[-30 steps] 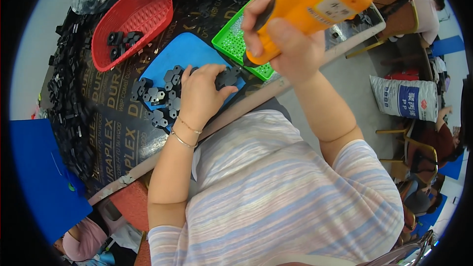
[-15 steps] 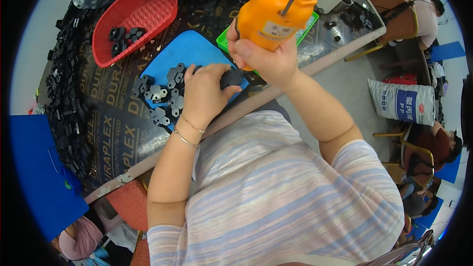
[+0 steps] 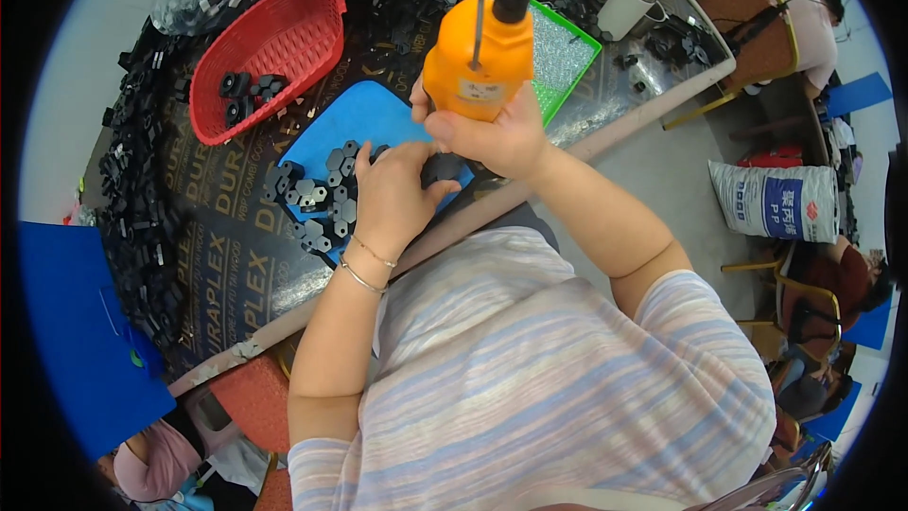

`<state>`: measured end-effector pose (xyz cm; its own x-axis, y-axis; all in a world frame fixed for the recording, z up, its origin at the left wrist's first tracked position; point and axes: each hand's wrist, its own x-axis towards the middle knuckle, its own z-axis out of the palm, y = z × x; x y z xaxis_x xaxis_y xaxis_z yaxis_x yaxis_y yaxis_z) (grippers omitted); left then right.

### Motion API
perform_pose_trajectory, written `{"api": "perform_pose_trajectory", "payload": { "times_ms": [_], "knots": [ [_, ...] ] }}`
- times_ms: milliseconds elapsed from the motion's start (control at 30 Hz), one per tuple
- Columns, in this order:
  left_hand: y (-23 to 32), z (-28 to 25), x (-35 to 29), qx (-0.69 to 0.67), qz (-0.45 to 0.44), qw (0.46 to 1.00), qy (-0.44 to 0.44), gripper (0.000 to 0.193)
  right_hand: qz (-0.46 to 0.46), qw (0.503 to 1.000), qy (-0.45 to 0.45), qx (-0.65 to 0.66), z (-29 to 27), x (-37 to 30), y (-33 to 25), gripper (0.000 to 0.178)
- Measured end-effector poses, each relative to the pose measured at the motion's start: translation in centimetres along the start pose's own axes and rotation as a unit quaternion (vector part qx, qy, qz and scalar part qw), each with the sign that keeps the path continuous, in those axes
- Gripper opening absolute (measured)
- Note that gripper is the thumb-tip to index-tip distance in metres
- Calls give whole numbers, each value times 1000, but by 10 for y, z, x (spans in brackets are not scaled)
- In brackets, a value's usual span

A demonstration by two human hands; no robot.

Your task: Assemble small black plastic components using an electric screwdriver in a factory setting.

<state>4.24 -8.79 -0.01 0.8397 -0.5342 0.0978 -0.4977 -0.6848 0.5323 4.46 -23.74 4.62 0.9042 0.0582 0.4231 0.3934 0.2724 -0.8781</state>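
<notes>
One dark piece sits at the edge of the blue mat, between the left hand's thumb and fingers; the right hand grips an orange power tool, tip hidden. Firm bracing and straight alignment should help.

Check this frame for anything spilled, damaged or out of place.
Many black parts lie loose along the left side of the table, outside the red basket, as if spilled. The pale table edge also seems scuffed at lower left.

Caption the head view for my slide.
Right hand grips an orange tool; left hand holds a dark part over the blue mat.
</notes>
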Motion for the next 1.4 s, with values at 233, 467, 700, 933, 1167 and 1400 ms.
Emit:
{"api": "perform_pose_trajectory", "payload": {
  "times_ms": [233, 467, 700, 933, 1167, 1400],
  "knots": [
    [-2, 0, 1, 5, 1, 1000, -3, 41, 8, 1000, -28, 9, -2, 6, -8, 33],
    [-5, 2, 4, 12, 4, 1000, -6, 40, -39, 989, -93, 106, -28, 19, -22, 37],
    [-3, 2, 3, 9, 4, 1000, -4, 42, -17, 998, 50, -17, -54, 9, -6, 22],
    [-5, 3, 2, 10, 0, 1000, -3, 43, -22, 998, 57, -5, -53, 10, 6, 22],
    [-5, 4, 3, 7, 6, 1000, 9, 45, -33, 998, 57, -11, -51, 10, 4, 21],
    [-6, 4, 4, -6, 23, 999, 22, 47, -53, 997, 51, -16, -50, 8, 6, 20]
  ]
}}
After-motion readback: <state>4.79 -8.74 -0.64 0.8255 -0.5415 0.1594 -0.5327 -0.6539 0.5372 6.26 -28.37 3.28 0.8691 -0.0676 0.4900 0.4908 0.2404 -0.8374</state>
